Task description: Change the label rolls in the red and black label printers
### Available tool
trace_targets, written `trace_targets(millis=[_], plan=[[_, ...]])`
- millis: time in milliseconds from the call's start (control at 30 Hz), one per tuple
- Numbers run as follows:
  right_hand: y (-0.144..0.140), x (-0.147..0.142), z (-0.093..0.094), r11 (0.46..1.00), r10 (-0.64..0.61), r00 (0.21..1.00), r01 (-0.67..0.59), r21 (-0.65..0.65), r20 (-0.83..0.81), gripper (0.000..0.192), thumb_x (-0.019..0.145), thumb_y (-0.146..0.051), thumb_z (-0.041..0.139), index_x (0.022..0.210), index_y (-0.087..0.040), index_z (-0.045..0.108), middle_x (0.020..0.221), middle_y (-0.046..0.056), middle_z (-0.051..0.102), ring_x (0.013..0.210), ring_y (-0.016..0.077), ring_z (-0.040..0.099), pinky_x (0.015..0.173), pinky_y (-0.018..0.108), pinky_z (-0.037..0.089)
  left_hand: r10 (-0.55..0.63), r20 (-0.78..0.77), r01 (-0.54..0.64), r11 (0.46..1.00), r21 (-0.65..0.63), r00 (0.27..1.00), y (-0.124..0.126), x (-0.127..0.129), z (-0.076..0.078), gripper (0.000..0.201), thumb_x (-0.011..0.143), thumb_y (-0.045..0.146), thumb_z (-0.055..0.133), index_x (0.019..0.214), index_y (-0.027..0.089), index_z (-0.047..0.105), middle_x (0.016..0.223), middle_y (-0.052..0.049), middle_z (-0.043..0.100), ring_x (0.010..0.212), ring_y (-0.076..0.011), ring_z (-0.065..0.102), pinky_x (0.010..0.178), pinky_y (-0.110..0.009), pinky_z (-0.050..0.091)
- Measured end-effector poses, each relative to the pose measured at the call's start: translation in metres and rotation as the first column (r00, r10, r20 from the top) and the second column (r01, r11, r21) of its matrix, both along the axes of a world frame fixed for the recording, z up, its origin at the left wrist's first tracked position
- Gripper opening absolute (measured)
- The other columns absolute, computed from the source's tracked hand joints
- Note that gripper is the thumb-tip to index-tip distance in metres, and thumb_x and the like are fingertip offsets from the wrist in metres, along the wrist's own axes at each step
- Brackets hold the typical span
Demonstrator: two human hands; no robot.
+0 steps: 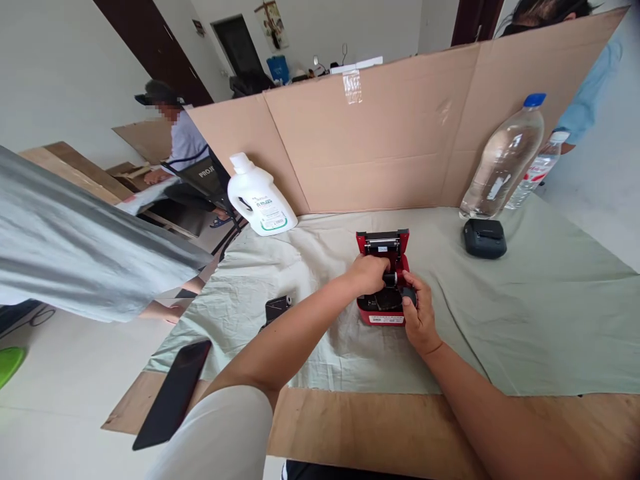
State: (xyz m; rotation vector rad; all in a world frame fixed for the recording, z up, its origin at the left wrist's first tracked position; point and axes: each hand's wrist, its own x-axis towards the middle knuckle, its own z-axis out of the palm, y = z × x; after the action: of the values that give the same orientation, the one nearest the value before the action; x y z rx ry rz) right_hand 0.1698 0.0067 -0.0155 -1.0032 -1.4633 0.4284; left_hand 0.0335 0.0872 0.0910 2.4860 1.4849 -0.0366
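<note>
One red and black machine (370, 314) sits on the counter (345, 427), its one lid (382, 237) raised, with two hands on it. The left hand (369, 272) reaches inside, its fingers at a black roll (390, 279); whether they grip it, I cannot tell. The right hand (421, 315) is at the machine's right side, thumb and fingers closed about one small black piece (409, 295).

Two clear bottles stand at the far right: a large bottle (505, 160) with a blue cap and a smaller bottle (537, 170) with a white one. Near them is one black box (485, 239). One white jug (263, 203) stands at the far left. One small dark object (277, 308) is partly hidden by the left forearm, and one black tablet (173, 393) lies at the counter's left end.

A pale green, creased cloth (530, 320) covers most of the counter, leaving bare wood along the near edge. One cardboard sheet (370, 147) stands along the back, a strip of clear tape (352, 87) at its top.

Three other people are around: one seated in a dark cap, one standing in grey at left, one behind the cardboard in blue. The walls (310, 30) are white, the floor (65, 393) pale, with something green (10, 363) at its left edge.
</note>
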Motion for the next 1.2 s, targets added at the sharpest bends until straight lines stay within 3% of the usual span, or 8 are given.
trace_targets(millis=[233, 367, 467, 600, 667, 800, 967, 1200], plan=[[-0.004, 0.002, 0.004, 0.998, -0.045, 0.997, 0.042, 0.053, 0.056, 0.032, 0.096, -0.033, 0.038, 0.109, -0.027, 0.066, 0.14, 0.006, 0.046, 0.127, 0.0265, 0.045, 0.104, 0.053, 0.041, 0.012, -0.105, -0.008, 0.999, 0.036, 0.994, 0.006, 0.012, -0.004, 0.025, 0.073, 0.036, 0.073, 0.09, 0.018, 0.071, 0.093, -0.011, 0.073, 0.098, -0.0314, 0.065, 0.094, -0.042, 0.042], [-0.006, 0.003, 0.009, 0.99, -0.07, 0.989, 0.053, 0.129, 0.132, 0.034, 0.096, -0.03, 0.038, 0.091, -0.025, 0.071, 0.136, 0.006, 0.048, 0.124, 0.0266, 0.046, 0.101, 0.052, 0.043, -0.011, 0.175, -0.002, 0.998, 0.07, 0.985, -0.006, -0.001, -0.003, 0.015, 0.083, 0.032, 0.063, 0.09, 0.021, 0.07, 0.095, -0.005, 0.073, 0.092, -0.0225, 0.066, 0.086, -0.033, 0.047], [-0.007, 0.003, 0.013, 0.979, -0.118, 0.977, 0.085, 0.185, 0.177, 0.026, 0.093, -0.03, 0.046, 0.087, -0.023, 0.07, 0.131, 0.007, 0.05, 0.121, 0.0272, 0.047, 0.101, 0.051, 0.043, -0.077, 0.501, -0.037, 0.976, 0.215, 0.862, -0.019, -0.015, -0.001, 0.019, 0.092, 0.027, 0.05, 0.091, 0.021, 0.068, 0.093, -0.003, 0.071, 0.087, -0.0172, 0.065, 0.081, -0.029, 0.05], [-0.008, 0.002, 0.017, 0.957, -0.166, 0.96, 0.103, 0.271, 0.224, 0.017, 0.088, -0.035, 0.056, 0.085, -0.022, 0.067, 0.129, 0.008, 0.05, 0.121, 0.0295, 0.046, 0.102, 0.053, 0.041, -0.122, 0.665, -0.302, 0.821, 0.484, 0.737, -0.019, -0.028, -0.002, 0.04, 0.097, 0.043, 0.038, 0.118, 0.017, 0.059, 0.122, -0.014, 0.059, 0.117, -0.0241, 0.053, 0.101, -0.04, 0.043], [-0.009, 0.0, 0.019, 0.944, -0.195, 0.948, 0.111, 0.311, 0.252, 0.018, 0.084, -0.04, 0.061, 0.084, -0.022, 0.065, 0.131, 0.009, 0.048, 0.123, 0.0314, 0.045, 0.103, 0.054, 0.04, -0.13, 0.647, -0.287, 0.818, 0.498, 0.752, -0.015, -0.031, -0.007, 0.053, 0.097, 0.051, 0.032, 0.135, 0.017, 0.047, 0.139, -0.017, 0.046, 0.132, -0.0279, 0.04, 0.109, -0.047, 0.034], [-0.012, -0.002, 0.021, 0.931, -0.234, 0.922, 0.122, 0.343, 0.307, 0.03, 0.077, -0.049, 0.069, 0.086, -0.022, 0.061, 0.138, 0.01, 0.043, 0.129, 0.0356, 0.04, 0.105, 0.056, 0.038, -0.18, 0.666, -0.212, 0.86, 0.464, 0.724, -0.023, -0.034, -0.021, 0.059, 0.098, 0.053, 0.021, 0.141, 0.015, 0.037, 0.136, -0.018, 0.048, 0.129, -0.0281, 0.041, 0.108, -0.049, 0.033], [-0.013, -0.004, 0.021, 0.933, -0.208, 0.926, 0.092, 0.347, 0.315, 0.038, 0.078, -0.056, 0.066, 0.094, -0.022, 0.057, 0.14, 0.012, 0.044, 0.135, 0.0371, 0.036, 0.106, 0.057, 0.038, -0.236, 0.708, -0.244, 0.827, 0.506, 0.665, -0.064, -0.033, -0.04, 0.052, 0.099, 0.048, 0.022, 0.133, 0.015, 0.044, 0.114, -0.014, 0.057, 0.111, -0.0253, 0.05, 0.099, -0.045, 0.039], [-0.008, -0.003, 0.018, 0.937, -0.235, 0.922, 0.13, 0.325, 0.309, 0.064, 0.072, -0.054, 0.074, 0.121, -0.021, 0.048, 0.122, 0.014, 0.058, 0.12, 0.0323, 0.051, 0.1, 0.055, 0.044, -0.206, 0.666, -0.318, 0.753, 0.575, 0.716, -0.085, -0.028, -0.073, 0.049, 0.097, 0.048, 0.026, 0.129, 0.015, 0.045, 0.116, -0.016, 0.058, 0.117, -0.0294, 0.05, 0.098, -0.048, 0.035]])
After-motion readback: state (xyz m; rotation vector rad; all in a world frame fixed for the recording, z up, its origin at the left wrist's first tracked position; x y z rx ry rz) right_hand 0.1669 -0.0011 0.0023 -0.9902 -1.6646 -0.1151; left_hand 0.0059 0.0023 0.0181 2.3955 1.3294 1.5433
